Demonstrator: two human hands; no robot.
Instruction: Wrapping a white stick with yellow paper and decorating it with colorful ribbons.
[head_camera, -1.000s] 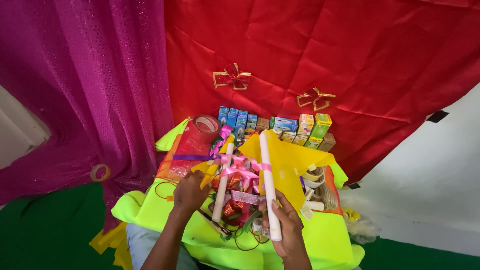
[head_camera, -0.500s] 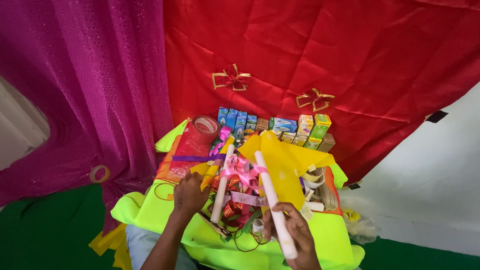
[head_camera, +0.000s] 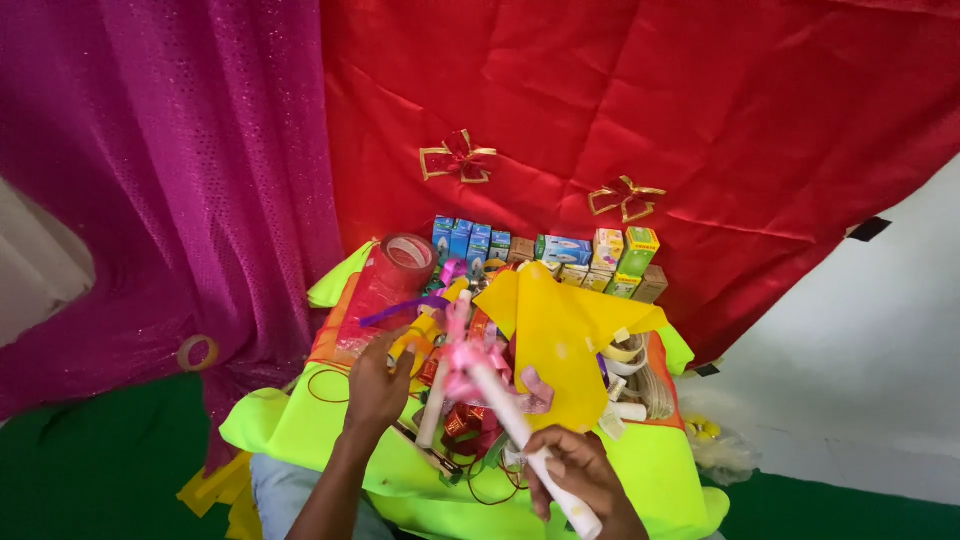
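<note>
Gripped near its lower end by the right hand (head_camera: 580, 478), a white rolled tube (head_camera: 520, 440) is held slanting up and to the left above the tabletop (head_camera: 650, 480); the fingers (head_camera: 556, 468) of that hand are curled closed around it; a blurred pink ribbon (head_camera: 470, 360) is seen at the tube's upper end. The left hand (head_camera: 378, 385) is held over the heap of ribbons, its fingers loosely bent and partly open; whether anything is pinched between them cannot be told; a purple ribbon (head_camera: 400, 308) is seen just above it, and a second white tube (head_camera: 432, 412) is laid just to its right among the ribbons. A yellow sheet (head_camera: 560, 330) is spread behind the raised tube; a red roll of tape (head_camera: 408, 252) is stood further back at the left, and a row of small coloured boxes (head_camera: 545, 250) is lined up along the far edge. The tabletop is covered with bright yellow-green cloth; red fabric (head_camera: 650, 110) with two bows (head_camera: 457, 160) is hung behind, and magenta fabric (head_camera: 170, 170) at the left.
</note>
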